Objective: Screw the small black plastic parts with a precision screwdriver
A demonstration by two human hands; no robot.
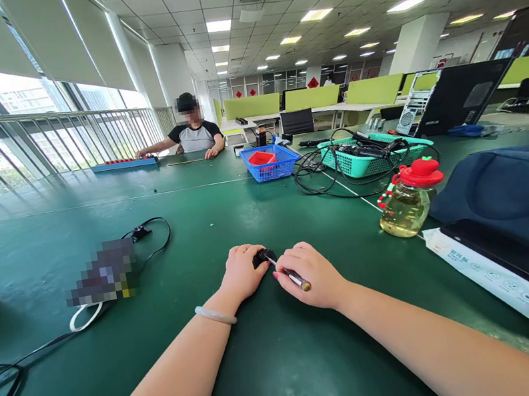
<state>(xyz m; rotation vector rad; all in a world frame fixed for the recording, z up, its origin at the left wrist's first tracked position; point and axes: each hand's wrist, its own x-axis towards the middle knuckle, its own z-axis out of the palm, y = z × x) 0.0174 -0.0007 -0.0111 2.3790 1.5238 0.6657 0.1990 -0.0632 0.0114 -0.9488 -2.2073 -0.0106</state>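
My left hand (245, 272), with a pale bangle at the wrist, is closed on a small black part (264, 255) at the table's middle. What kind of part it is cannot be made out. My right hand (314, 275) grips a slim screwdriver (297, 279) with a dark handle and a brass-coloured end. Its thin metal tip points up and left and meets the black part, or comes very close to it. My fingers hide some of the part and of the handle.
To the right stand a red-lidded bottle (408, 201), a navy bag (514, 203) and a dark phone-like slab (522, 256). Farther back are a blue basket (272, 168) and a green basket (365, 164) with cables. A blurred item (104, 272) lies left. A person (195, 132) sits opposite.
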